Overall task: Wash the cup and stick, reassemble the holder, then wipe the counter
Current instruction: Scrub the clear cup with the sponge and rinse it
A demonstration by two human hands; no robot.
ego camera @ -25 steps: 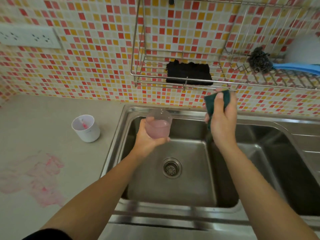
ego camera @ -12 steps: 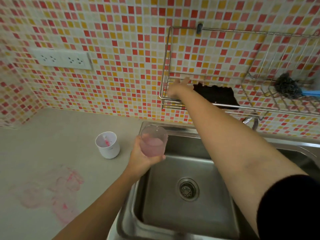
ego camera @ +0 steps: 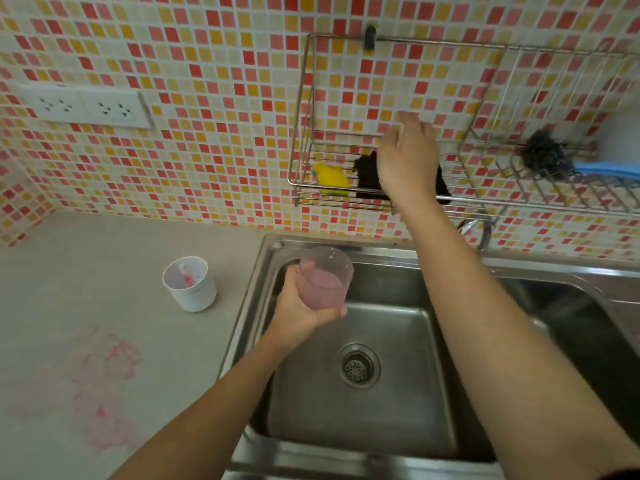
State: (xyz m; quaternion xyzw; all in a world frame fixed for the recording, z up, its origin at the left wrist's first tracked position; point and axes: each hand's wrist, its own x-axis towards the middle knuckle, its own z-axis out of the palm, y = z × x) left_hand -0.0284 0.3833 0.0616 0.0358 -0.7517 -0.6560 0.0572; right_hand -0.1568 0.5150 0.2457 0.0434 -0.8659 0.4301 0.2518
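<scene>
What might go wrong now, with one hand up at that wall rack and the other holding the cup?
The left hand alone grips the pinkish cup above the left rim of the sink; a tilt might spill onto the counter. The right hand, open at the rack, has its forearm close by the tap and might bump it.

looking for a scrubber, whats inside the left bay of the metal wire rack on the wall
A yellow sponge lies in the metal wire rack beside a black pad. The open right hand covers the pad's middle, so anything under it is hidden.
</scene>
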